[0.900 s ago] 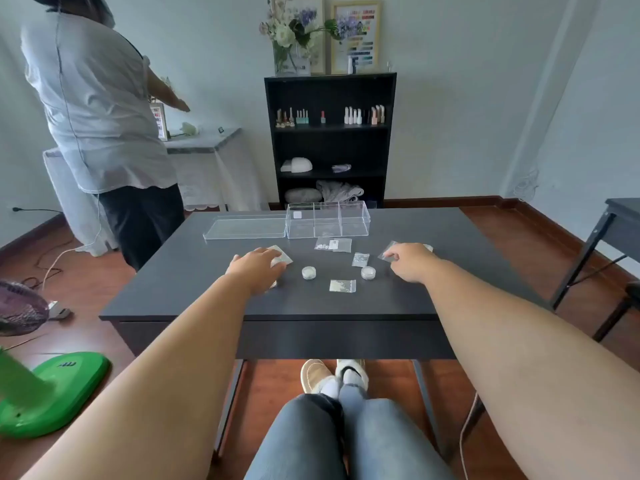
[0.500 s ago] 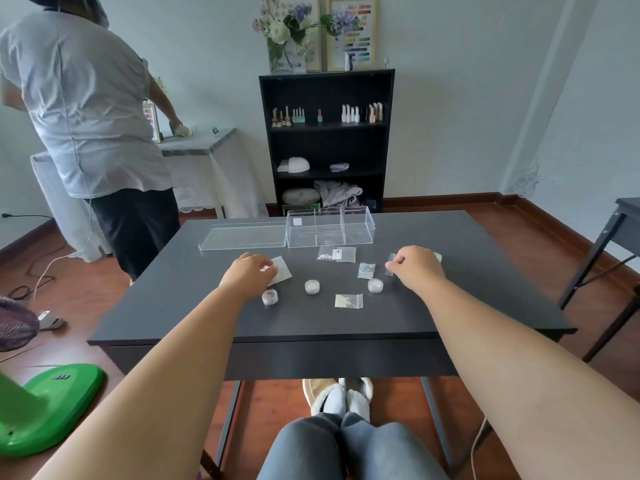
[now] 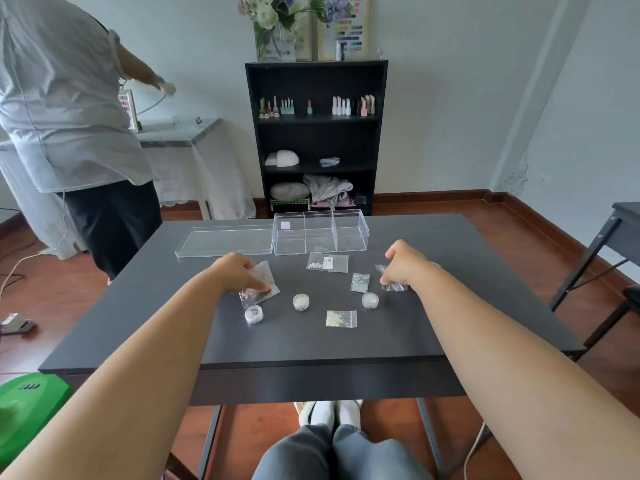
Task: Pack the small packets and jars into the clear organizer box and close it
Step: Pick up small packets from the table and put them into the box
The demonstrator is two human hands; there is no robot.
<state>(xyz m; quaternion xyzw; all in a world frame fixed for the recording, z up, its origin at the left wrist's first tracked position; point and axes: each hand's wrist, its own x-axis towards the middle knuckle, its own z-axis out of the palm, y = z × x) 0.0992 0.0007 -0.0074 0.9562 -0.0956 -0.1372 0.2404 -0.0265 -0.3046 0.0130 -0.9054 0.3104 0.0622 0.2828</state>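
The clear organizer box (image 3: 320, 235) stands open at the far middle of the dark table (image 3: 311, 344), its three compartments showing, with its clear lid (image 3: 225, 240) lying flat to its left. My left hand (image 3: 237, 271) pinches a clear packet (image 3: 261, 284) against the table. My right hand (image 3: 407, 266) grips another small packet (image 3: 393, 285). Loose on the table lie three small round jars (image 3: 254, 313) (image 3: 301, 301) (image 3: 370, 300) and three more packets (image 3: 327, 263) (image 3: 360, 283) (image 3: 341, 319).
A person in a pale shirt (image 3: 65, 109) stands at the table's far left corner, facing a side table. A black shelf unit (image 3: 317, 133) is behind the table. A green fan base (image 3: 27, 407) sits on the floor at left; another dark table (image 3: 623, 223) is at right.
Both hands have closed on packets and begun to lift them off the table. The view has tilted down slightly. The standing person has reached an arm out to the right.
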